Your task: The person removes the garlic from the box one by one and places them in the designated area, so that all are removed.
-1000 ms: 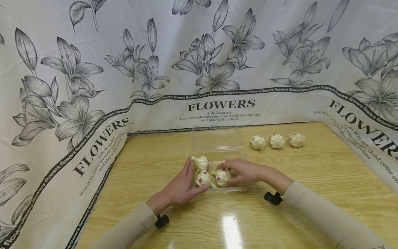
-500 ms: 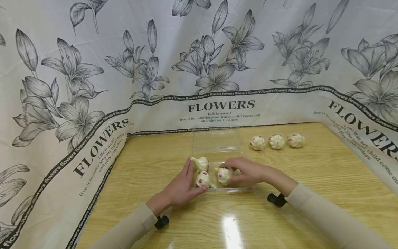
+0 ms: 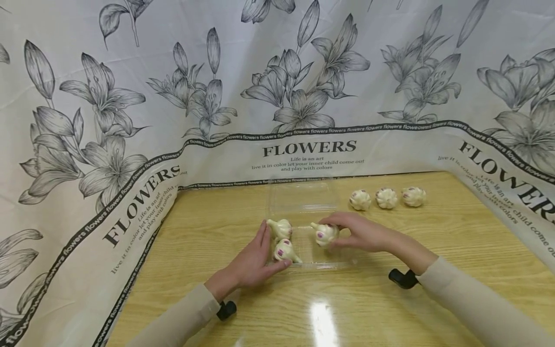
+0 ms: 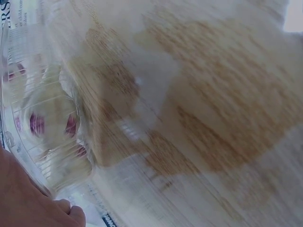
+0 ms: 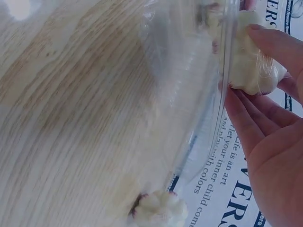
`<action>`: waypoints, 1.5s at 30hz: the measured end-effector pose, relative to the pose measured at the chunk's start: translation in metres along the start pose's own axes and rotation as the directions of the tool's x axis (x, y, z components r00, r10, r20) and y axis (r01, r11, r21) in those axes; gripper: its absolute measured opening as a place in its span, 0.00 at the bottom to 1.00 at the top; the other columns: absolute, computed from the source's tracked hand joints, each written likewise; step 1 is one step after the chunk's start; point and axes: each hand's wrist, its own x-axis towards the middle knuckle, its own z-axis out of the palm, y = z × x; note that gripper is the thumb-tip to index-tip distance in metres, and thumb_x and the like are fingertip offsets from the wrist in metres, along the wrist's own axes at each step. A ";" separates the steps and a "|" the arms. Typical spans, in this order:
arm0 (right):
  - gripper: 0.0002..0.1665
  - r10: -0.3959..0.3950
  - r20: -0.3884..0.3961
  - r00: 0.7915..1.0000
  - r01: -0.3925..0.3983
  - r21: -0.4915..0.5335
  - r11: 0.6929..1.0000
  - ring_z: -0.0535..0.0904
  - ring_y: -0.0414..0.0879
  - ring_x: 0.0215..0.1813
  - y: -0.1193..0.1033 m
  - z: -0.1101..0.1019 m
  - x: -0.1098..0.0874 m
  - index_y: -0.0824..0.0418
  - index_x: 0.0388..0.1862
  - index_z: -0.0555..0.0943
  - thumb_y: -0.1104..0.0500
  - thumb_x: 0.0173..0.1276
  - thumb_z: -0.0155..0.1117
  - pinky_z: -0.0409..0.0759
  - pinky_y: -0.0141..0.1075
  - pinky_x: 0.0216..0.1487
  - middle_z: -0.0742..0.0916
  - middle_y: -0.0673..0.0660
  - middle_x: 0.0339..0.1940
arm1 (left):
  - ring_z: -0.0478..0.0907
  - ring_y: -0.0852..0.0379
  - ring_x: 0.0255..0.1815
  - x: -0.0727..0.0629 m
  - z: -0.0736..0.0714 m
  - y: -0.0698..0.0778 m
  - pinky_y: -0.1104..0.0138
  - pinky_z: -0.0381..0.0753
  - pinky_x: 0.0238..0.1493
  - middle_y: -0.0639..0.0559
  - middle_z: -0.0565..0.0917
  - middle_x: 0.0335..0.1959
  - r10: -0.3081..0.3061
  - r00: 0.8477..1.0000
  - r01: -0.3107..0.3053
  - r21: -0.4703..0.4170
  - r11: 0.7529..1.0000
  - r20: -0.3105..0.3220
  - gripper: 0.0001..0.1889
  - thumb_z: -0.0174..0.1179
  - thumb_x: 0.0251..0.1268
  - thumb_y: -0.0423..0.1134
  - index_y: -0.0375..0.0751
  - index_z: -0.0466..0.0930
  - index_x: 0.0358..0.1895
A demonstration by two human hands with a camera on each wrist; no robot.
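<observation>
A clear plastic clamshell container (image 3: pixel 307 258) lies with its lid folded back on the table. Two garlic bulbs sit in its left part, a rear bulb (image 3: pixel 282 228) and a front bulb (image 3: pixel 284 250). My left hand (image 3: pixel 247 265) rests against the container's left side, fingers straight along the wall and thumb stretched over the front edge. In the right wrist view, my right hand (image 5: pixel 272 151) grips another garlic bulb (image 5: pixel 253 56) between thumb and fingers. The head view shows this bulb over the container's right part, stem pointing left; whether it touches the bottom I cannot tell.
Three more garlic bulbs stand in a row at the back right: a left one (image 3: pixel 360 199), a middle one (image 3: pixel 386 198) and a right one (image 3: pixel 414 196). A flower-printed cloth (image 3: pixel 303 106) hangs behind and beside the wooden table (image 3: pixel 208 212).
My right hand has moved right and slightly away from me with its garlic bulb, from beside the other two bulbs to the container's right part. The left hand stays in place.
</observation>
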 end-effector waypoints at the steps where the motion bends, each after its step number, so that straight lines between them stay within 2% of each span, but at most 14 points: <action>1: 0.32 0.001 -0.006 1.000 -0.001 -0.003 1.000 0.80 0.46 0.55 0.000 -0.002 -0.002 0.63 0.69 0.77 0.53 0.70 0.72 0.83 0.48 0.55 0.84 0.56 0.60 | 0.47 0.39 0.82 0.000 0.000 0.000 0.55 0.56 0.80 0.40 0.27 0.83 0.000 1.000 0.000 0.000 1.000 0.000 0.62 0.41 0.66 0.80 0.32 0.29 0.82; 6: 0.31 -0.003 -0.039 0.999 0.003 0.010 1.000 0.81 0.49 0.56 0.001 -0.009 -0.009 0.65 0.69 0.77 0.57 0.69 0.72 0.83 0.49 0.56 0.85 0.56 0.60 | 0.47 0.39 0.82 0.000 0.000 0.001 0.54 0.57 0.79 0.38 0.28 0.83 0.004 1.000 -0.004 -0.008 1.000 -0.001 0.62 0.42 0.66 0.80 0.32 0.30 0.82; 14: 0.30 0.005 -0.103 0.995 -0.008 -0.033 0.999 0.81 0.51 0.58 0.004 -0.021 -0.020 0.63 0.66 0.79 0.60 0.67 0.74 0.81 0.52 0.59 0.86 0.53 0.58 | 0.48 0.39 0.82 0.001 0.000 0.001 0.54 0.58 0.79 0.39 0.27 0.83 0.005 1.000 -0.005 -0.012 1.000 -0.001 0.62 0.43 0.67 0.79 0.31 0.30 0.82; 20: 0.30 0.050 -0.117 0.992 -0.055 -0.037 0.998 0.77 0.62 0.65 0.005 -0.031 -0.030 0.63 0.66 0.79 0.58 0.67 0.74 0.76 0.61 0.65 0.84 0.60 0.63 | 0.46 0.39 0.82 0.002 0.001 0.001 0.55 0.58 0.79 0.38 0.27 0.83 0.011 1.000 -0.011 -0.021 1.000 -0.005 0.62 0.44 0.68 0.78 0.30 0.30 0.81; 27: 0.32 0.054 -0.148 0.988 -0.066 -0.082 0.994 0.78 0.63 0.65 0.011 -0.037 -0.042 0.66 0.67 0.78 0.58 0.67 0.74 0.75 0.61 0.65 0.83 0.63 0.64 | 0.46 0.39 0.82 0.001 0.002 0.001 0.55 0.57 0.79 0.39 0.27 0.83 0.011 1.000 -0.011 -0.024 1.000 -0.010 0.62 0.43 0.67 0.79 0.31 0.29 0.81; 33: 0.34 0.106 -0.150 0.983 -0.122 -0.099 0.988 0.72 0.70 0.69 0.018 -0.039 -0.053 0.67 0.70 0.76 0.57 0.68 0.73 0.66 0.67 0.70 0.80 0.68 0.67 | 0.47 0.39 0.82 0.001 0.001 0.001 0.54 0.58 0.79 0.39 0.27 0.83 0.010 1.000 -0.010 -0.031 0.999 -0.011 0.62 0.45 0.68 0.78 0.31 0.29 0.81; 35: 0.35 0.118 -0.155 0.981 -0.135 -0.105 0.985 0.72 0.71 0.69 0.023 -0.038 -0.057 0.67 0.71 0.75 0.57 0.67 0.74 0.67 0.67 0.69 0.80 0.69 0.67 | 0.47 0.39 0.82 0.001 0.001 0.000 0.54 0.58 0.79 0.39 0.27 0.83 0.011 1.000 -0.012 -0.027 1.000 -0.009 0.62 0.44 0.68 0.78 0.31 0.29 0.81; 37: 0.36 0.122 -0.169 0.978 -0.143 -0.118 0.983 0.76 0.68 0.64 0.028 -0.037 -0.060 0.68 0.71 0.75 0.58 0.67 0.74 0.72 0.64 0.66 0.82 0.68 0.65 | 0.46 0.39 0.82 0.001 0.001 0.000 0.55 0.57 0.79 0.39 0.26 0.83 0.012 1.000 -0.012 -0.024 1.000 -0.009 0.62 0.44 0.68 0.78 0.31 0.29 0.81; 40: 0.36 0.114 -0.200 0.973 -0.145 -0.148 0.978 0.81 0.57 0.54 0.035 -0.033 -0.063 0.70 0.69 0.76 0.59 0.65 0.75 0.81 0.56 0.56 0.85 0.65 0.58 | 0.46 0.39 0.82 0.001 0.001 0.000 0.55 0.57 0.80 0.38 0.27 0.83 0.013 1.000 -0.013 -0.024 1.000 -0.009 0.62 0.44 0.68 0.78 0.31 0.30 0.81; 42: 0.34 0.123 -0.211 0.970 -0.158 -0.157 0.975 0.81 0.51 0.49 0.040 -0.031 -0.064 0.71 0.67 0.77 0.60 0.64 0.76 0.83 0.50 0.50 0.86 0.62 0.53 | 0.46 0.39 0.82 0.001 0.001 0.000 0.54 0.57 0.79 0.38 0.27 0.83 0.013 1.000 -0.013 -0.026 1.000 -0.010 0.62 0.45 0.68 0.78 0.30 0.30 0.81; 45: 0.33 0.171 -0.212 0.962 -0.204 -0.145 0.968 0.81 0.50 0.47 0.045 -0.027 -0.066 0.72 0.64 0.78 0.60 0.64 0.77 0.84 0.49 0.47 0.86 0.62 0.51 | 0.46 0.39 0.82 0.001 0.001 0.000 0.54 0.57 0.79 0.38 0.27 0.83 0.012 1.000 -0.012 -0.025 1.000 -0.012 0.62 0.45 0.67 0.78 0.30 0.31 0.82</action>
